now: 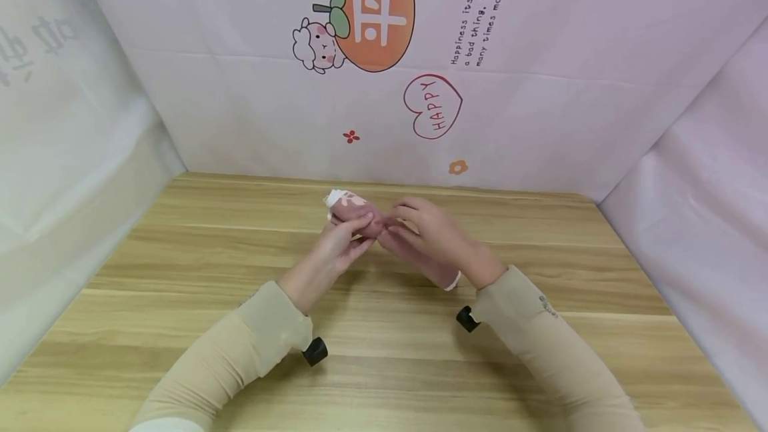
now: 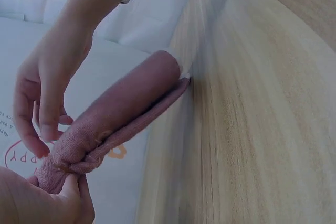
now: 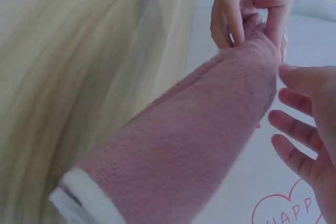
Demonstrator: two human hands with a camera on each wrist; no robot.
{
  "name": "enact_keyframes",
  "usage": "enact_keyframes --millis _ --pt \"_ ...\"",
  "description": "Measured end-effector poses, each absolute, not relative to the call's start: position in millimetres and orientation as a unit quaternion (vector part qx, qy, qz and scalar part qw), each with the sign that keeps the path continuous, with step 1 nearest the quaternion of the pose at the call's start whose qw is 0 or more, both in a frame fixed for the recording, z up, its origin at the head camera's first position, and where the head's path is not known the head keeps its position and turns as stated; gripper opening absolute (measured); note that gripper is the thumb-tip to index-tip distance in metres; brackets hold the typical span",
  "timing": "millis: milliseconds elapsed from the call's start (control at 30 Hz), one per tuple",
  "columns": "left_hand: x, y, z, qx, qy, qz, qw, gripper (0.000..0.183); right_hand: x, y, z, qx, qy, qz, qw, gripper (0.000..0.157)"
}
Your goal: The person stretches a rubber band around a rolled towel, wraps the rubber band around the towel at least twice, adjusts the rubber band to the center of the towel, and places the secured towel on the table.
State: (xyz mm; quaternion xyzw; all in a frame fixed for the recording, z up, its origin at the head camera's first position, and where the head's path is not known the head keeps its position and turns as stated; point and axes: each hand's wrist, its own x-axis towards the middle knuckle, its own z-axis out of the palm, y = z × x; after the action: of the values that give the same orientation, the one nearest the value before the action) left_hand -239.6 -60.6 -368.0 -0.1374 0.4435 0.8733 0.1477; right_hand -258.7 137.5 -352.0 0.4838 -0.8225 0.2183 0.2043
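Observation:
A dusty-pink towel (image 1: 417, 259), rolled up with white edges and a pale printed patch near its far-left end, is held above the table. It bends and narrows at its middle, where the cloth bunches. My left hand (image 1: 339, 242) grips it just left of this narrow part, thumb on top. Close by, my right hand (image 1: 435, 229) hovers over the other half. In the right wrist view the right hand (image 3: 315, 124) has its fingers spread, the thumb tip at the towel's edge. The left wrist view shows a folded flap along the roll (image 2: 123, 100).
The wooden table (image 1: 384, 365) extends beneath both arms. Behind it hangs a white printed cloth (image 1: 252, 119), with further pale cloth at both sides. A black wrist piece sticks out below the left sleeve (image 1: 276, 315), another by the right sleeve (image 1: 516, 305).

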Motion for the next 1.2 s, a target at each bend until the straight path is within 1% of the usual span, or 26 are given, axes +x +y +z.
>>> enact_keyframes --millis 133,333,500,567,767,900,1033,1200 --pt "-239 -59 -370 -0.133 0.446 0.872 0.151 0.038 -261 137 -348 0.496 -0.827 0.195 0.178 0.015" --pt "-239 -58 -370 -0.143 0.429 0.878 0.157 0.035 -265 140 -346 0.510 -0.819 0.204 0.163 0.017" --pt "-239 -56 -372 -0.154 0.410 0.884 0.164 0.030 -268 143 -344 0.510 -0.822 0.208 0.143 0.013" --pt "-238 -56 -373 -0.157 0.405 0.885 0.167 0.030 -268 144 -342 0.500 -0.833 0.205 0.120 0.011" --pt "-237 -53 -375 -0.155 0.408 0.883 0.175 0.034 -269 144 -333 0.476 -0.856 0.201 0.020 0.004" --pt "-235 -51 -375 -0.150 0.413 0.881 0.177 0.031 -268 142 -328 0.467 -0.865 0.184 -0.019 0.005" --pt "-236 -50 -374 -0.145 0.418 0.880 0.174 0.025 -268 143 -328 0.458 -0.871 0.177 -0.026 0.007" --pt "-239 -51 -371 -0.145 0.429 0.877 0.160 0.021 -266 143 -330 0.460 -0.871 0.173 -0.013 0.009"
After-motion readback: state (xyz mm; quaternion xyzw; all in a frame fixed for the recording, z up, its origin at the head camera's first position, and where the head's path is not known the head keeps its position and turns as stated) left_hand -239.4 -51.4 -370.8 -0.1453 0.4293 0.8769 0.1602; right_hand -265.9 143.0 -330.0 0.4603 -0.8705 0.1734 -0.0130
